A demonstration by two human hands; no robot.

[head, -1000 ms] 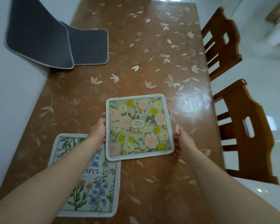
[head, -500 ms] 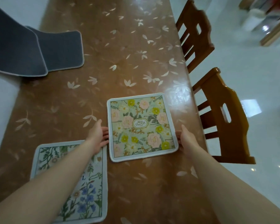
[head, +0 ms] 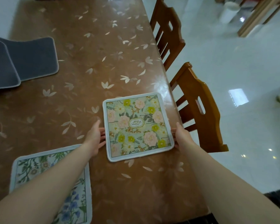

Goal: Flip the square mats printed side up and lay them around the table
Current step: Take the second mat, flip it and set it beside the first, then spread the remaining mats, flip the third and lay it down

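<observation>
A brown leaf-patterned bench (head: 90, 50) fills the left, two wooden chairs (head: 199, 109) and glossy white floor (head: 233, 62) on the right.

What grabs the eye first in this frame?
The floral mat with pink and yellow flowers, printed side up near the right edge of the brown leaf-patterned table. The left hand and right hand touch its two side edges with straight fingers. Next come two grey mats at the far left, plain side showing and overlapping, and another printed mat partly under the left forearm.
</observation>
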